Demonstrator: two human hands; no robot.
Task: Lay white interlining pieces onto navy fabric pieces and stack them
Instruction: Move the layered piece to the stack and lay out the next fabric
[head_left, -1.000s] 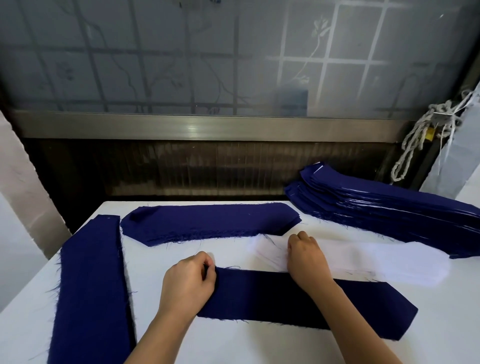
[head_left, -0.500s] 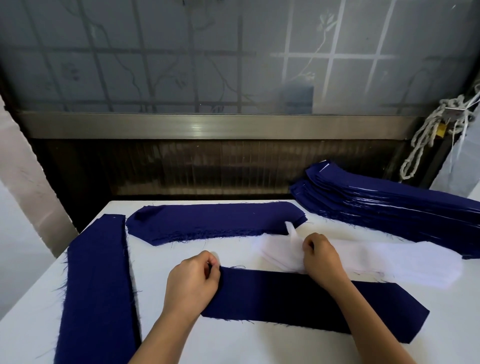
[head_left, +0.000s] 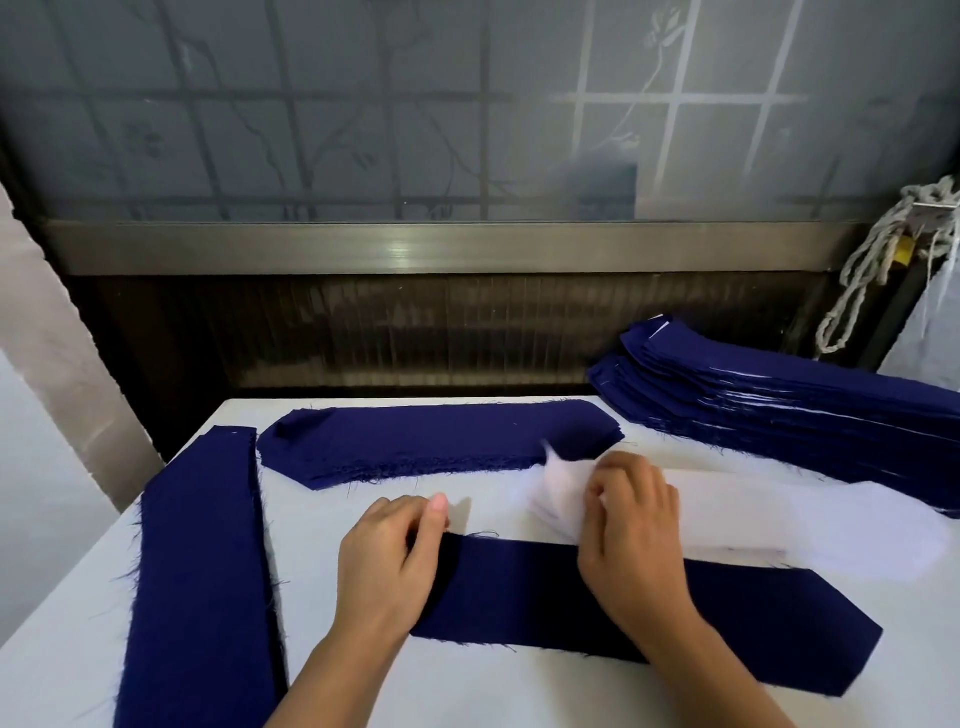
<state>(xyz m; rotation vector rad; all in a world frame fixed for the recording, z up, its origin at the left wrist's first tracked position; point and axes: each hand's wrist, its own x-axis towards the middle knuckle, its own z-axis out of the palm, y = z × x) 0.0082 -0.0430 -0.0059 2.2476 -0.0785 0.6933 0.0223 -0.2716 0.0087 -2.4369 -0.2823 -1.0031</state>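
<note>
A single navy fabric piece (head_left: 727, 618) lies flat on the white table (head_left: 78, 623) in front of me. My left hand (head_left: 389, 561) pinches its left end with curled fingers. Just behind it lies a pile of white interlining pieces (head_left: 753, 514). My right hand (head_left: 634, 535) pinches the left end of the top interlining piece (head_left: 563, 480), which is lifted and blurred. A tall stack of navy pieces with white edges showing between them (head_left: 789, 410) sits at the back right.
A pile of navy pieces (head_left: 436, 441) lies across the back of the table. Another navy pile (head_left: 202, 582) runs along the left edge. A frosted window and dark wall close off the far side. A knotted rope (head_left: 872, 260) hangs at right.
My right hand has curled on the interlining pile and peeled up the left end of the top piece. My left hand keeps its hold on the navy piece.
</note>
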